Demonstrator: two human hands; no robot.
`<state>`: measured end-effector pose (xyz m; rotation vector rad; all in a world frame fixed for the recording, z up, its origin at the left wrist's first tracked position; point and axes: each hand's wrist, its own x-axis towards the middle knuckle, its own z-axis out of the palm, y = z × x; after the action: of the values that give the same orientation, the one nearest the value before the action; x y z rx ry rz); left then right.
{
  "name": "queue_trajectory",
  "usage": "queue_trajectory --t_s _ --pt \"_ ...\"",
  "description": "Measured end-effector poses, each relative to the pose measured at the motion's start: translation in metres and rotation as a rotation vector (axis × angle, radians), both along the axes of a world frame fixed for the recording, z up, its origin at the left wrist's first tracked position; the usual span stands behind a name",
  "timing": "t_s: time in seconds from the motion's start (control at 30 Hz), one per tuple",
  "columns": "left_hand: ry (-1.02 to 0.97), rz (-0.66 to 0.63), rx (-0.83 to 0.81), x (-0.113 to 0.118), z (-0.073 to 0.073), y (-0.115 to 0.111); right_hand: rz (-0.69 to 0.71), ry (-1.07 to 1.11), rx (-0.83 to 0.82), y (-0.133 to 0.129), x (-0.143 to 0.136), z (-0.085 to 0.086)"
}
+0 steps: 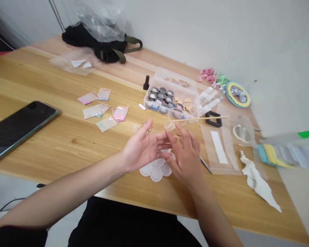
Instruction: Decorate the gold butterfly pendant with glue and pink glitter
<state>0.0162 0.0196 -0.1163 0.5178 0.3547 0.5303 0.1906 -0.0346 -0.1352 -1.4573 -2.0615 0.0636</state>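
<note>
My left hand (pixel 145 147) is turned palm up with its fingers stretched out, and nothing shows in the palm. Over those fingertips lies my right hand (pixel 186 156), palm down, fingers apart; the two hands touch or nearly touch. Beneath them a white flower-shaped palette (pixel 156 174) rests on the wooden table, partly covered. Just beyond the fingers stands a small clear cup (pixel 169 126). A thin wooden stick (pixel 208 118) reaches from near it to the right. Small metallic bits lie half hidden behind both hands.
A clear plastic box (pixel 154 82) holds small round jars and gold pieces. Small zip bags (pixel 107 124) and a phone (pixel 18 130) lie left. Rightward are a black square frame (pixel 213 119), a bag with a white strip (pixel 218 147), crumpled tissue (pixel 260 183) and a tape roll (pixel 247 99).
</note>
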Motion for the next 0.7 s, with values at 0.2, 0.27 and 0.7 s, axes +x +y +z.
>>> queue_trajectory --t_s 0.2,0.27,0.7 --pt "-0.02 0.001 -0.025 0.0002 -0.0026 -0.0004 0.066 0.1 0.047 -0.0006 0.0041 0.0044" --pt "-0.015 0.001 -0.027 -0.0001 -0.0028 0.0 0.08 0.126 0.053 -0.001 0.0045 0.0062" --pt "-0.029 -0.098 0.033 -0.0011 -0.002 -0.0006 0.099 0.486 -0.057 0.0029 0.0086 0.0025"
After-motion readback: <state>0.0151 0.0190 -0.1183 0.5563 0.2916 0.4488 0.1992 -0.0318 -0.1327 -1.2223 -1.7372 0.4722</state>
